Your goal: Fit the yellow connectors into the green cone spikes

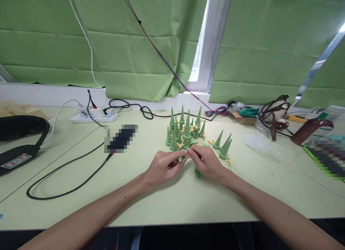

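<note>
My left hand (165, 166) is closed, thumb and fingers pinching a green cone-shaped plastic spike (180, 159) that is mostly covered by the fingers. Fingertip to fingertip with it, my right hand (208, 162) pinches what looks like a small yellow plastic piece (186, 155); its far end is hidden. Just under the right hand lies a green spike with its hollow round end (198, 174) facing me. Behind both hands a cluster of upright green spikes (187, 129) stands among small yellow pieces. Several more spikes (224, 149) stand to the right, beside a yellow T-shaped piece (229, 161).
A phone (121, 138) on a black cable and a power strip (94, 117) are to the left, with a black headset (21, 146) farther out. On the right are a plastic bag (262, 146), a cardboard box (242, 117), and a brown bottle (312, 131).
</note>
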